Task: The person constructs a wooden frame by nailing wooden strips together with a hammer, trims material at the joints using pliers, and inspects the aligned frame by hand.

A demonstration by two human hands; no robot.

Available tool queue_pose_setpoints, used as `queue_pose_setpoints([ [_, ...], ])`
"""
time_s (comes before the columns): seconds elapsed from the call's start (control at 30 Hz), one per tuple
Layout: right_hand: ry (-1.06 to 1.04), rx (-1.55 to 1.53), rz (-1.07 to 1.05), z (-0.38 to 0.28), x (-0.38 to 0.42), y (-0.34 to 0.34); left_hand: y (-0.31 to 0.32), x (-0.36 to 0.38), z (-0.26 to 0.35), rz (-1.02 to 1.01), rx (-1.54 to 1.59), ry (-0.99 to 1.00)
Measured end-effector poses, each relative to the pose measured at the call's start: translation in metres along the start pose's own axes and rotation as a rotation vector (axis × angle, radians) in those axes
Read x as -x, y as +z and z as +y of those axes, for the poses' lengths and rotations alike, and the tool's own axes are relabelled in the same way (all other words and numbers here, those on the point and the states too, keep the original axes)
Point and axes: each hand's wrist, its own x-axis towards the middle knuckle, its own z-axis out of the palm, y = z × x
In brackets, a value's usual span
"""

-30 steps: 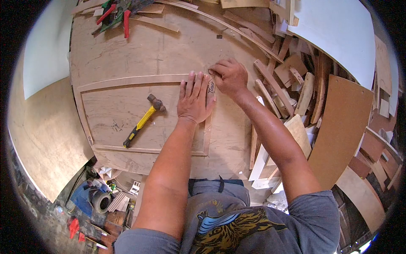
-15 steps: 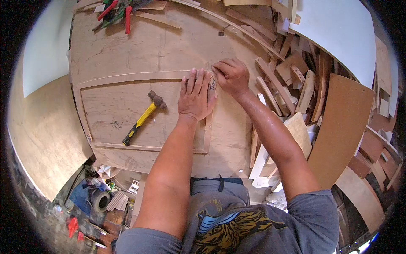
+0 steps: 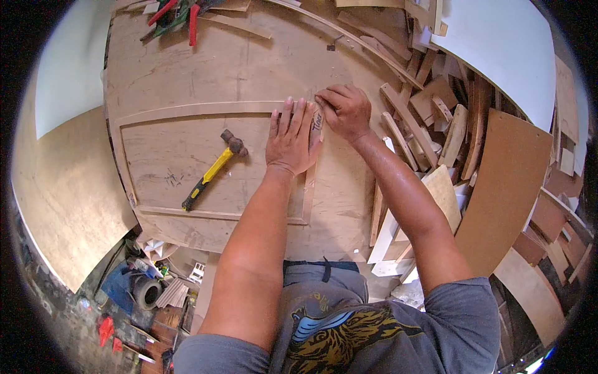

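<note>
A thin wooden frame (image 3: 187, 111) lies flat on the plywood worktop (image 3: 249, 68). My left hand (image 3: 291, 140) rests flat with outstretched fingers on the frame's upper right corner, beside a piece with dark handwriting (image 3: 317, 121). At the outer side of that corner, my right hand (image 3: 346, 111) is closed, its thumb and fingertips pressed together; what they pinch is too small to make out. Inside the frame lies a hammer (image 3: 215, 169) with a yellow and black handle, head towards the upper right. Several small nails (image 3: 173, 179) are scattered left of it.
Red-handled tools (image 3: 194, 25) lie at the worktop's upper left. Wood offcuts (image 3: 409, 124) are heaped on the right, by a brown board (image 3: 504, 181) and a white panel (image 3: 498, 50). A plywood sheet (image 3: 68, 193) stands at left. A tape roll (image 3: 147, 293) sits lower left.
The view has shifted slightly. Both hands stay at the same corner of the frame, with almost the same pose.
</note>
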Motion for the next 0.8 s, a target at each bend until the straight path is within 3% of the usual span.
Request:
queue_pose_setpoints([
  [0.43,0.036,0.027,-0.037,-0.025,-0.011,-0.009,0.008,0.002,-0.005,0.036,-0.004,0.023],
  [0.5,-0.017,0.046,-0.069,-0.042,-0.019,-0.010,-0.001,0.000,-0.002,-0.109,-0.015,-0.013],
  [0.6,-0.225,-0.013,-0.240,-0.069,-0.038,-0.005,-0.028,-0.005,0.005,-0.377,-0.079,-0.051],
  [0.67,-0.399,-0.056,-0.374,-0.089,-0.047,0.012,-0.025,-0.006,0.004,-0.349,-0.069,-0.038],
  [0.8,-0.824,-0.074,-0.533,-0.130,-0.060,0.061,0.018,0.000,-0.007,0.012,-0.115,0.055],
])
